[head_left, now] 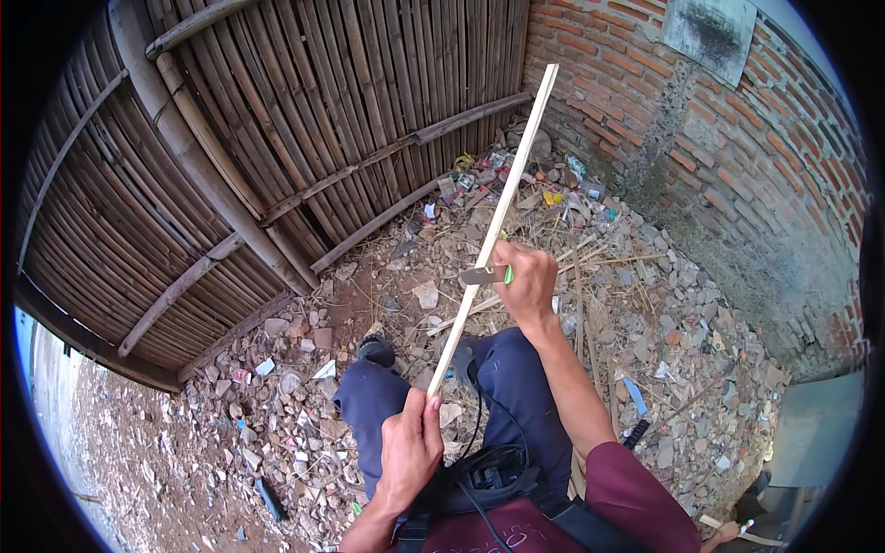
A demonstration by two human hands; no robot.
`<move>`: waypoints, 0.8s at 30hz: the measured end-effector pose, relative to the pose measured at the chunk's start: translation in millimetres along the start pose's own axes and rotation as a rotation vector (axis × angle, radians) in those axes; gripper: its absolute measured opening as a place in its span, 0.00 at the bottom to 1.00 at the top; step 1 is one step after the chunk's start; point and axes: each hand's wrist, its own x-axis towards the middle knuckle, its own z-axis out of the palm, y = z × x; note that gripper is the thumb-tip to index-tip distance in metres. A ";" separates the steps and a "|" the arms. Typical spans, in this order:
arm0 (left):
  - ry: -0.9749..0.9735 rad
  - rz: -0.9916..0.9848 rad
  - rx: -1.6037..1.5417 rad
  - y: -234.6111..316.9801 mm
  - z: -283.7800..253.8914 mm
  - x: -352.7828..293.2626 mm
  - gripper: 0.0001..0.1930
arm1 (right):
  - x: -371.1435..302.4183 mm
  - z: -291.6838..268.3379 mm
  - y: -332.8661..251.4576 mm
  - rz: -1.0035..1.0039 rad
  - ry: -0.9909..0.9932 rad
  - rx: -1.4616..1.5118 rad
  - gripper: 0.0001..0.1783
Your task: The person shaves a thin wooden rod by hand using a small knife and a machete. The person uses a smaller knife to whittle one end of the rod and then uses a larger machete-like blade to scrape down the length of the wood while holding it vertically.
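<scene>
A long, pale bamboo strip [507,194] slants up and away from my lap toward the far wall. My left hand [408,453] is closed round its near end, thumb along the top. Farther up, my right hand [529,284] grips a knife [479,276] with a bit of bright green at its handle. The short, dull blade lies across the strip near its middle. Most of the handle is hidden in my fist, and I cannot tell how deep the edge sits.
Rubble and litter [304,405] cover the ground round my bent knees. A bamboo-slat wall [341,101] rises at the left, a brick wall [737,175] at the right. Thin sticks [590,276] lie beyond my right hand. Another person's hand [725,533] shows at the lower right.
</scene>
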 end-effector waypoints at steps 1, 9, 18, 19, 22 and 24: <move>0.010 0.006 0.008 -1.1 1.0 -1.0 0.11 | -0.2 2.0 1.4 -0.002 0.001 -0.003 0.09; 0.045 0.011 0.042 -6.5 -1.7 5.3 0.11 | 1.5 12.1 -8.6 0.021 0.044 0.052 0.07; 0.036 0.031 0.035 -11.5 0.3 5.1 0.10 | -11.6 12.1 -8.2 0.022 -0.089 0.250 0.03; 0.043 0.051 0.040 -11.5 1.3 4.3 0.10 | -9.1 9.5 -9.6 0.001 -0.027 0.164 0.03; 0.034 0.075 0.045 -15.9 6.5 2.1 0.10 | -8.6 7.9 -7.1 -0.018 -0.014 0.161 0.03; 0.028 0.062 0.047 -11.7 8.1 0.7 0.10 | -5.7 10.6 -3.6 -0.052 0.026 0.120 0.03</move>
